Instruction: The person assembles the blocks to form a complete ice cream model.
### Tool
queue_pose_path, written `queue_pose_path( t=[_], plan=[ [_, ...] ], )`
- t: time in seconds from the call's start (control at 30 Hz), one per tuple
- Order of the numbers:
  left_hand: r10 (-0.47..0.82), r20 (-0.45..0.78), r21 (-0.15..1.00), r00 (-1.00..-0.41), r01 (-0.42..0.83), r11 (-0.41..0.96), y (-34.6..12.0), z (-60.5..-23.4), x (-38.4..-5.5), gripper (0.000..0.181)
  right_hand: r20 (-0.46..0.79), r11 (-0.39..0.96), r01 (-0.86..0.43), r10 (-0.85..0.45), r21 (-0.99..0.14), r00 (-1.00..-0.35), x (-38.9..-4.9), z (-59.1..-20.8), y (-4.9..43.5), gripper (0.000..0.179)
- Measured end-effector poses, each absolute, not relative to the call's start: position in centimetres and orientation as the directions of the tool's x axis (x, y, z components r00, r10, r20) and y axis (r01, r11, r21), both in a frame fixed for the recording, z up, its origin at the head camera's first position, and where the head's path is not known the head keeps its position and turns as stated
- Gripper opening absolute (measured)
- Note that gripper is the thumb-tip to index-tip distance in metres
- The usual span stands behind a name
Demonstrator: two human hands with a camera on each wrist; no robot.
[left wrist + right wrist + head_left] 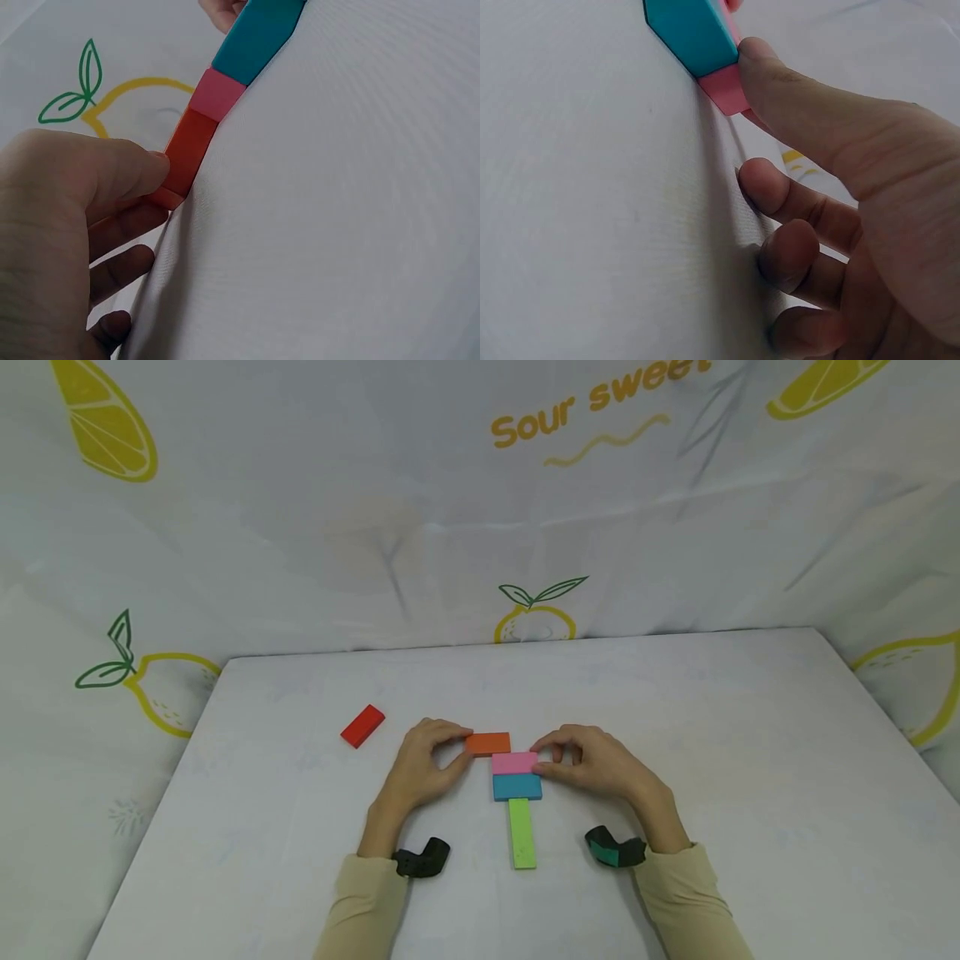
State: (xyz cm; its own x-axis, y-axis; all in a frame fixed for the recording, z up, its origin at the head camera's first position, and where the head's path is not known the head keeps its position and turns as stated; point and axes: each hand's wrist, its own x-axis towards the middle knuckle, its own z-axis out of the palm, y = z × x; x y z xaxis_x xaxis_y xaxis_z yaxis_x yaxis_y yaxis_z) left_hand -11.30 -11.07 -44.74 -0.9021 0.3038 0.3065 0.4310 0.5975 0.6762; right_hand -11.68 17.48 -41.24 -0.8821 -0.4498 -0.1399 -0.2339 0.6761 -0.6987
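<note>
My left hand (425, 766) pinches the left end of an orange block (487, 744) between thumb and fingers. A pink block (514, 763) lies just below the orange one, offset to the right. Thumb and forefinger of my right hand (596, 762) pinch the pink block's right end; in the right wrist view the thumb is on the pink block (726, 90) and the other fingers curl free. Against the pink block's near side lies a blue block (517, 787). From its near edge a green block (522, 835) extends lengthwise toward me.
A red block (363, 726) lies apart at an angle, left of my left hand. The blocks are on a white table (720, 718) with a lemon-print cloth (315, 527) hanging behind. Dark wrist devices sit on both wrists, the left one (423, 857) near the green block.
</note>
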Motion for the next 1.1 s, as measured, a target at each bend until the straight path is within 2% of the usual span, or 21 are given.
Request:
queue_pose_path(
  t=[0.27, 0.5, 0.73, 1.1],
  plan=[
    [0.316, 0.304, 0.666, -0.899, 0.438, 0.604, -10.78, -44.81, -11.44, 0.027, -0.136, 0.677, -0.238, -0.450, -0.696, -0.883, -11.77, -41.29, 17.49, 0.027],
    [0.328, 0.352, 0.632, -0.877, 0.481, 0.608, -10.65, -44.91, -11.64, 0.029, -0.130, 0.676, -0.242, -0.451, -0.696, -0.883, -11.87, -41.26, 17.43, 0.028],
    [0.256, 0.372, 0.662, -0.893, 0.448, 0.601, -10.71, -44.93, -11.45, 0.021, -0.135, 0.676, -0.238, -0.450, -0.697, -0.883, -11.90, -41.22, 17.36, 0.028],
    [0.256, 0.342, 0.673, -0.904, 0.426, 0.605, -10.40, -45.10, -11.38, 0.019, -0.126, 0.667, -0.246, -0.457, -0.703, -0.881, -11.77, -41.41, 17.51, 0.029]
  ],
)
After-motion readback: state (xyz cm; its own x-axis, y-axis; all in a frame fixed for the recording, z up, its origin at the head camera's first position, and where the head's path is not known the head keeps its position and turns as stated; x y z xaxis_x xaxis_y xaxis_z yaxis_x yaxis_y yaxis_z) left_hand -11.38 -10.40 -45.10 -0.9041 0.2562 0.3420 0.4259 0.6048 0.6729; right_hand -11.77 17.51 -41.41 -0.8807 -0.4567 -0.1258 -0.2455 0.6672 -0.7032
